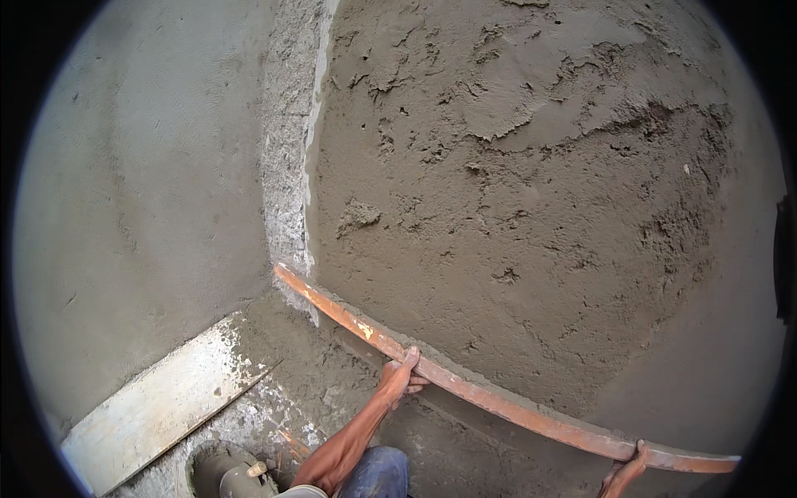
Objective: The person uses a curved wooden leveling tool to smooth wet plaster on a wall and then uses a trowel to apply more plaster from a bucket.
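Note:
A long orange straightedge (498, 405) runs aslant across the lower part of the head view, against the foot of a wall of wet grey plaster (498, 216). Grey mortar lies along its upper edge. My left hand (401, 378) is closed round it left of its middle, thumb on top. Close to its right end, my right hand (628, 471) grips it too; that hand's lower part is cut off by the picture's edge. The left end of the straightedge reaches a rough bare strip (290, 133) in the corner.
A smoother plastered wall (158, 166) stands on the left. At its foot lies a pale, mortar-spattered board (158, 407). A mortar-coated bucket (224, 473) with a tool in it is at the lower left, near my blue-clad knee (378, 473). Mortar covers the floor (324, 365).

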A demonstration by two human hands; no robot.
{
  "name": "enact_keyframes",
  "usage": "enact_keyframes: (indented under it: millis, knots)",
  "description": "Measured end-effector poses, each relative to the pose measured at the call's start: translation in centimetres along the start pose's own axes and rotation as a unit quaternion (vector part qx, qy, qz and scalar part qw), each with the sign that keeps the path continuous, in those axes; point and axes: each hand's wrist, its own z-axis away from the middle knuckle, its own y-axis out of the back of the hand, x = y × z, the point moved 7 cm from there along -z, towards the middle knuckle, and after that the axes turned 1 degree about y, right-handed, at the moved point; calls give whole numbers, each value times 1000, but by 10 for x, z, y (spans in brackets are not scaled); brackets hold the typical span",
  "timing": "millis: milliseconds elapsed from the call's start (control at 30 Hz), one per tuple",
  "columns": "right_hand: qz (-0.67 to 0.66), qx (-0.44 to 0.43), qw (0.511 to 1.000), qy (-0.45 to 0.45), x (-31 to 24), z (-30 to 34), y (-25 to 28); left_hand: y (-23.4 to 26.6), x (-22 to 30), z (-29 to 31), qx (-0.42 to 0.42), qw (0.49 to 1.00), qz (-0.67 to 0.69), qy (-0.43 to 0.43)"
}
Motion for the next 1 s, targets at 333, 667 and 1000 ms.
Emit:
enact_keyframes:
  millis: [333,667,1000]
  knots:
    - [68,-74,992,-82,2,-135,27,-96,38,-14,39,994,-65,-76]
    - [116,111,984,-76,9,-212,117,-157,-3,-1,55,991,-100,-73]
    - [181,111,959,-189,-59,-117,-8,-131,165,3,7,979,-156,-130]
